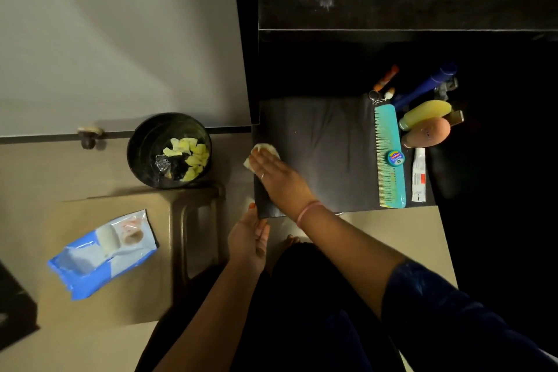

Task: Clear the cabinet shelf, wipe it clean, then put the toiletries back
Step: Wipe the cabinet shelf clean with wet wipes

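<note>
The shelf (326, 145) is carrying the toiletries along its right edge: comb (390, 157), a small tin (396, 157) lying on it, tube (418, 174) to its right, two bottles (425, 121) behind the tube. The right hand (273, 170) is pressing a wipe (262, 151) at the left edge. The left hand (247, 238) is touching the front left corner. Bin (169, 150) and wipe pack (102, 254) are lying left of the shelf.

Matt dark shelf (317, 136), glossy plastic comb (389, 157), crinkly wipes pack (102, 254)

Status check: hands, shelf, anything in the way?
Right hand flat, pressing wipe at shelf's left edge. Left hand open against front corner. Comb, tube, bottles crowd the right side, blocking the wipe there.
</note>
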### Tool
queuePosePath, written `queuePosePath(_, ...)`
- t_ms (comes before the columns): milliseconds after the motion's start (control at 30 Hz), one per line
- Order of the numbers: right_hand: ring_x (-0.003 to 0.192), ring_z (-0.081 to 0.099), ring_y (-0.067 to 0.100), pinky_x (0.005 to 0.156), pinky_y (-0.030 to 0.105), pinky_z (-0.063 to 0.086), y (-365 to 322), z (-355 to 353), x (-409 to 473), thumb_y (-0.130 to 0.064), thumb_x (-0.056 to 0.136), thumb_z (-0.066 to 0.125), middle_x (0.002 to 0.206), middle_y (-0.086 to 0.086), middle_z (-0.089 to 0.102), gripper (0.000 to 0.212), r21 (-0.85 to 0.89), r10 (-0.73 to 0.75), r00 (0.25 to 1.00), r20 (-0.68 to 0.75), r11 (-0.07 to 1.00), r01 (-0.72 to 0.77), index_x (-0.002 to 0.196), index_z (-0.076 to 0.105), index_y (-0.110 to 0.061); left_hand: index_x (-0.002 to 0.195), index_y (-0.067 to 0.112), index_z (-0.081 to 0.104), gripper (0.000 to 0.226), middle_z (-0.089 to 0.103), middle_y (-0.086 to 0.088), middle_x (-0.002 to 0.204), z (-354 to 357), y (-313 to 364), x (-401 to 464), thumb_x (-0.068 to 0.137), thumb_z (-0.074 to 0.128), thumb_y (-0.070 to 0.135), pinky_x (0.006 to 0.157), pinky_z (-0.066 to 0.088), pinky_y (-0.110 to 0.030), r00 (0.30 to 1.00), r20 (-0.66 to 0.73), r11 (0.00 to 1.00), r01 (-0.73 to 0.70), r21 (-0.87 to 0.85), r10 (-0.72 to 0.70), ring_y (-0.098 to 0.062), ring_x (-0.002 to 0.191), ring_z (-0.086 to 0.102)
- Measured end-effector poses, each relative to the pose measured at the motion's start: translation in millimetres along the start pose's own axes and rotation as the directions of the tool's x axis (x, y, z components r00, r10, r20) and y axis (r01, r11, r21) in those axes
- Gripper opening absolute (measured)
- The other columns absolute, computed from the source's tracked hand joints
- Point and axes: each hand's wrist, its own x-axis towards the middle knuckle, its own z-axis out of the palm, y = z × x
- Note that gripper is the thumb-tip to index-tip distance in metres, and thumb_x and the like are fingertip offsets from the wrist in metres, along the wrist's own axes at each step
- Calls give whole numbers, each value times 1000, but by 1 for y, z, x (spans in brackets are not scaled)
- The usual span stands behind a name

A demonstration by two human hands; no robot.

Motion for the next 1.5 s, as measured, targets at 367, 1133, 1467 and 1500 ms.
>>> queuePosePath(367, 113, 60, 26, 99, 28, 42, 30, -54, 18, -6, 86, 40, 119, 12, 65, 38, 421, 400, 902, -162, 855, -303, 112, 67, -8, 123, 5, 58, 33, 71, 0, 67, -4, 7, -8, 92, 56, 16, 79, 50, -24, 998, 21, 998, 58, -32, -57, -9, 66, 66)
queuePosePath(1133, 109, 62, 25, 101, 22, 38, 79, -72, 8, 16, 74, 45, 114, 14, 68, 49, 581, 700, 695, -162, 637, -506, 111, 68, -7, 125, 0, 54, 32, 57, -17, 130, 1, 11, -18, 96, 50, 11, 106, 39, -32, 997, 16, 997, 76, 9, -76, -23, 122, 55)
queuePosePath(1467, 116, 60, 25, 100, 36, 47, -37, 2, -56, -7, 86, 43, 124, 9, 63, 40, 426, 391, 916, -87, 846, -321, 118, 64, -18, 81, 4, 58, 22, 64, -5, 70, -1, 11, -15, 97, 45, 10, 68, 48, -20, 997, 26, 997, 75, 28, -76, -12, 63, 61)
queuePosePath(1500, 115, 60, 25, 100, 35, 43, -50, 4, -74, 1, 78, 46, 124, 10, 63, 46, 367, 310, 943, -124, 897, -247, 116, 66, -13, 78, 5, 58, 21, 65, -3, 58, -1, 12, -14, 96, 47, 9, 63, 51, -19, 997, 11, 997, 73, 25, -74, -9, 53, 62)
